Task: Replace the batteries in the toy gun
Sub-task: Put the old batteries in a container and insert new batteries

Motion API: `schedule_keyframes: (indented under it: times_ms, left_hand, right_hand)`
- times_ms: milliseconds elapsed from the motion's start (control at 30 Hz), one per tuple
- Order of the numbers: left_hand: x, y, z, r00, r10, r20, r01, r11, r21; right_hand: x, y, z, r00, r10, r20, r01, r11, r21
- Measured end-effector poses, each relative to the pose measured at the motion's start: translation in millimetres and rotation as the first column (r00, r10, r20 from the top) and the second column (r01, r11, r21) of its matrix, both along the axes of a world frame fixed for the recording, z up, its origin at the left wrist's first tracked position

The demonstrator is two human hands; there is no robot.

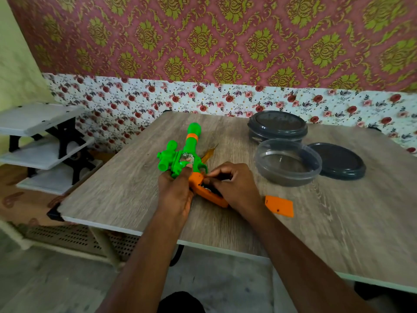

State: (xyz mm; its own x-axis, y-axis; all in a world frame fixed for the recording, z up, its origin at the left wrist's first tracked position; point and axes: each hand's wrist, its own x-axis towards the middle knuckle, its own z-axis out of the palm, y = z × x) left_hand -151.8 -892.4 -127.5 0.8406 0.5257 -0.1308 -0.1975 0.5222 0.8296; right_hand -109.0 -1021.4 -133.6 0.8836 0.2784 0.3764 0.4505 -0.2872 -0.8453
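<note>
Fingers in the open grip of a toy gun lying on the table

The left hand (174,190) clamps the toy gun (186,158) at mid-body; the right hand (232,185) pinches into its open orange grip. It is probably light, stiff and slick, so hold the body. Beyond: one orange cover (279,205), one open tub (287,162), one closed tub (277,126), one loose lid (338,160).

L hand (174,190) clenched, thumb fwd, R hand (234,186) curled, fingertips pinched, 2 forearms extended

Single head view, forward and down, close over table (135,206).
</note>
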Motion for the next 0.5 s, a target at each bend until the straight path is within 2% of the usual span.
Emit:
schedule_keyframes:
  times_ms: [367, 500]
  left_hand:
    - [2.5, -1.1, -0.6, 0.999, 0.034, 0.016, -0.033, 0.999, -0.03]
    - [2.2, -0.5, -1.0, 1.0, 0.025, 0.014, -0.025, 0.999, -0.037]
  right_hand:
    - [5.1, 0.5, -2.6, 0.99, -0.032, -0.139, 0.044, 0.995, 0.085]
    - [5.4, 1.7, 2.3, 0.97, -0.016, -0.244, 0.045, 0.992, 0.115]
